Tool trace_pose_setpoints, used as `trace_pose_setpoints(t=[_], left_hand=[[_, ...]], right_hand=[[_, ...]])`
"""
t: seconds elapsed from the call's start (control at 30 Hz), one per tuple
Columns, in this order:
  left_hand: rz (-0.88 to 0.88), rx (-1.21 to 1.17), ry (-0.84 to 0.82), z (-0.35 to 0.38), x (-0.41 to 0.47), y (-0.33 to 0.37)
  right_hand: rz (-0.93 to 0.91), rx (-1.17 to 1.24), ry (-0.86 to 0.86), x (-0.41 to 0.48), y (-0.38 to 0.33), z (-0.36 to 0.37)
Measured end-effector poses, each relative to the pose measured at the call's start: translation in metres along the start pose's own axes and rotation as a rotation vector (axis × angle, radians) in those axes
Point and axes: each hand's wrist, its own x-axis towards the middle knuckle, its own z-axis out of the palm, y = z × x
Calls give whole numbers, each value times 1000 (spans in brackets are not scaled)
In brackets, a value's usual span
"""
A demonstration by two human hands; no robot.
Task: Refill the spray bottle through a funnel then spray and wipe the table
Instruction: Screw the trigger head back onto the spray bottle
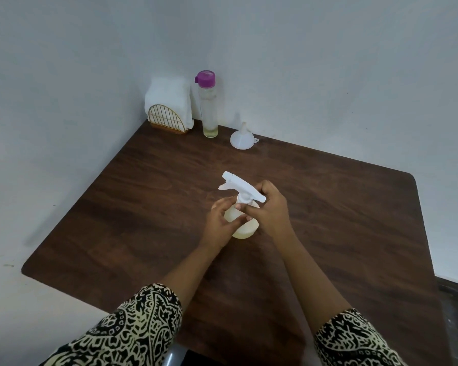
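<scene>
A pale, round spray bottle (245, 228) stands upright in the middle of the dark wooden table (148, 207). Its white trigger head (238, 184) points to the far left. My left hand (220, 223) wraps the bottle's body from the left. My right hand (269, 207) grips the white collar just under the trigger head. A white funnel (242, 138) rests mouth-down near the back edge. A tall clear bottle with a purple cap (208, 104) stands left of the funnel, with a little yellowish liquid at its bottom.
A gold wire holder with white cloths or napkins (168, 107) stands in the back left corner against the wall. The wall runs along the table's far and left sides. A dark floor strip (455, 307) lies past the right edge.
</scene>
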Motion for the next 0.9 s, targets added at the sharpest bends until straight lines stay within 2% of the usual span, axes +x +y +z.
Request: trace_pose_setpoints(t=[0.13, 0.2, 0.33, 0.43, 0.57, 0.63, 0.77, 0.83, 0.9], left_hand=[[28, -9, 8, 0, 0, 3], [8, 5, 4, 0, 1, 0], [-49, 20, -3, 0, 2, -3], [-40, 31, 12, 1, 2, -3], [-31, 46, 13, 1, 1, -2], [-22, 32, 19, 1, 0, -3], [-40, 12, 13, 1, 2, -4], [-46, -7, 4, 0, 3, -2], [-49, -18, 6, 1, 3, -5]], right_hand=[[-30, -113, 42, 0, 0, 2], [-64, -169, -5, 2, -1, -3], [-83, -86, -323, 17, -6, -26], [-76, -154, -545, 33, -7, -39], [13, -69, -728, 35, -12, -44], [59, 9, -644, 25, -10, -36], [40, 48, -311, 13, -5, -13], [13, 51, -276, 13, -2, -13], [3, 58, -345, 17, -2, -20]])
